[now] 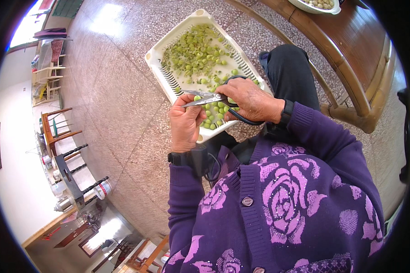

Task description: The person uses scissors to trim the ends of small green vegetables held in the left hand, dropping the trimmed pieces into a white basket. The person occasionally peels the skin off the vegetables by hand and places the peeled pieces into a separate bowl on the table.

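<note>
My right hand [254, 99] grips a pair of scissors [210, 99] by its black handles, with the blades spread and pointing left. Between the fingertips of my left hand [188, 119] is a green bean [197, 98], close against the lower blade. Below both hands lies a white plastic tray [153, 58] with slotted sides. Whole round green beans [220, 108] sit at its near end, partly covered by my hands. Split green pieces and husks [194, 46] are heaped at its far end.
At the right stands a bamboo-framed table [355, 41] carrying a white bowl [309, 7] of pale round items. My bent knee [288, 65] is beside the tray. Wooden stools [56, 131] and a white bucket [103, 189] line the left wall.
</note>
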Demonstrator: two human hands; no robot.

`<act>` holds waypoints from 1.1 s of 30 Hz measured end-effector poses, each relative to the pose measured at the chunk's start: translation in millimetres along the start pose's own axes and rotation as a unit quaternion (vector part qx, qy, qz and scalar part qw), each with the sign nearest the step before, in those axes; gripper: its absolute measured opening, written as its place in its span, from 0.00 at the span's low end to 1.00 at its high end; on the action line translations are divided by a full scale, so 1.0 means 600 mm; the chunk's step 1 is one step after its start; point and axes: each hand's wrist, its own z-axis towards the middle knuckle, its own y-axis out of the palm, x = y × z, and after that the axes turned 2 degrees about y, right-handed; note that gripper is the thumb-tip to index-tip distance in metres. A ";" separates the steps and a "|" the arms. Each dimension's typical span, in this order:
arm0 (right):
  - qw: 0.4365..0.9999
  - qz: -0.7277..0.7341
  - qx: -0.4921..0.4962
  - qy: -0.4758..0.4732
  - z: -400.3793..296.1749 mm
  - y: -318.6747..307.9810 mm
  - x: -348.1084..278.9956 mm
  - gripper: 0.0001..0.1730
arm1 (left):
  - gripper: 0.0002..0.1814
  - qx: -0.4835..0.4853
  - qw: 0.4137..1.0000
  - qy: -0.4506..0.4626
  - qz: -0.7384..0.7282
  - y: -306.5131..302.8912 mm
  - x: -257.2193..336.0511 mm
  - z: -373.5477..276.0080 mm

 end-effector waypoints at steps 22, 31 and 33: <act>1.000 -0.004 0.023 -0.011 -0.005 0.001 -0.019 0.26 | 0.05 -0.020 0.998 0.053 -0.002 -0.002 -0.005 -0.017; 0.974 0.187 0.041 0.118 0.005 -0.005 -0.012 0.20 | 0.08 -0.039 0.997 -0.041 -0.047 0.009 0.010 -0.006; 0.980 0.149 0.021 0.129 0.001 -0.015 -0.007 0.20 | 0.09 -0.033 0.998 -0.019 -0.044 0.007 0.009 -0.010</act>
